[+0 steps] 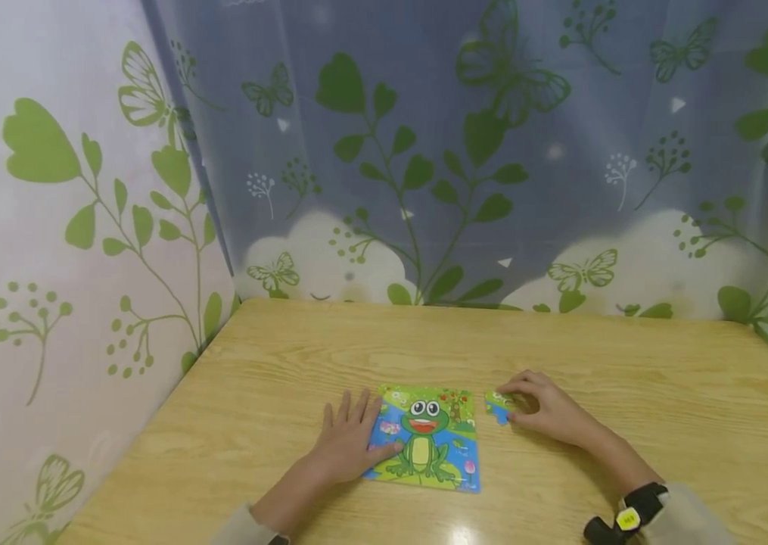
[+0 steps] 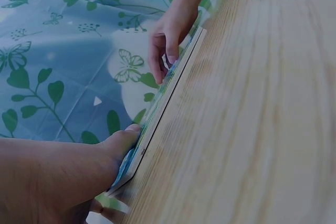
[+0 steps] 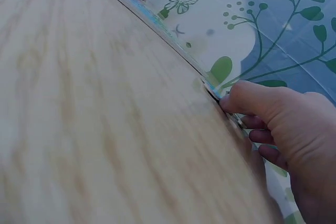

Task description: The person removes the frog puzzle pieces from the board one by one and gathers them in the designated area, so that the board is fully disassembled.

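A square frog jigsaw puzzle (image 1: 421, 440) lies flat on the table, its frog picture facing up and whole to the eye. Spread over its left edge is my left hand (image 1: 348, 440), fingers straight and thumb resting on the picture. Just right of the puzzle, my right hand (image 1: 550, 409) pinches a small puzzle piece (image 1: 496, 406), green and blue, between thumb and fingers. A narrow gap separates piece and puzzle. In the right wrist view the right hand (image 3: 286, 124) holds the piece low by the tabletop, and the piece is mostly hidden there.
The wooden table (image 1: 275, 356) spreads around the puzzle. A patterned curtain (image 1: 411, 151) with leaves and butterflies hangs behind its back edge, and a pale patterned sheet (image 1: 57, 250) hangs along the left side. A black band (image 1: 644, 501) sits on the right wrist.
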Demonstrator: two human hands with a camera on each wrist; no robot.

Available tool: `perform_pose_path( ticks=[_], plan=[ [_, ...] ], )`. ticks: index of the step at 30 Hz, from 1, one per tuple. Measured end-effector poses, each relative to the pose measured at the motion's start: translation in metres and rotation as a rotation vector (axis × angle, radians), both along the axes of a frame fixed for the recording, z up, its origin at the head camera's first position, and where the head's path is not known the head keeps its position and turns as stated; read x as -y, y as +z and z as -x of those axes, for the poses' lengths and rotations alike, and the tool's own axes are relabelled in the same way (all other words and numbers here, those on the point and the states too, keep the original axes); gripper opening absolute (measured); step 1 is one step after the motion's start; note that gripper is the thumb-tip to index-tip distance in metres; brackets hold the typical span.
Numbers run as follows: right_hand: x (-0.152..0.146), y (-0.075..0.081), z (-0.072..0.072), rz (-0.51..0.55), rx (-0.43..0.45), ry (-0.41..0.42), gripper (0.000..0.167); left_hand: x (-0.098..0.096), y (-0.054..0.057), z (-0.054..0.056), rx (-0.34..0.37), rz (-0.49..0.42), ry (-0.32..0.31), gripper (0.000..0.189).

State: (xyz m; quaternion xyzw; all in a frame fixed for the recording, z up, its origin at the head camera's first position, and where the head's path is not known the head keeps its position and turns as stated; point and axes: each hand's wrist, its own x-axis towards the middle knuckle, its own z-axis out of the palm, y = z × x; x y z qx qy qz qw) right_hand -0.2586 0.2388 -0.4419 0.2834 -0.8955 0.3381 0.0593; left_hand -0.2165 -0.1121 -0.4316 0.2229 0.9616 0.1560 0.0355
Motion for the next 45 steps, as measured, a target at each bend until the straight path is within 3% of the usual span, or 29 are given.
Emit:
perform_pose_path(
  ticks=[13, 27, 32, 39, 45],
  plan=[
    [-0.001, -0.004, 0.001, 0.015, -0.022, 0.030, 0.037, 0.000, 0.002, -0.001, 0.007, 0.000, 0.003, 0.085],
    [0.008, 0.003, 0.000, 0.031, -0.048, -0.008, 0.035, 0.002, 0.001, -0.001, 0.003, 0.001, 0.004, 0.085],
    [0.023, 0.013, -0.001, -0.001, -0.038, -0.006, 0.035, 0.002, 0.000, -0.001, 0.003, 0.000, 0.008, 0.085],
    [0.056, 0.030, -0.001, -0.013, -0.014, 0.074, 0.033, 0.002, 0.001, -0.001, 0.001, -0.001, 0.005, 0.085],
    [0.083, 0.028, 0.006, -0.051, -0.084, 0.130, 0.030, 0.000, 0.004, -0.002, 0.013, -0.014, 0.001, 0.084]
  ],
)
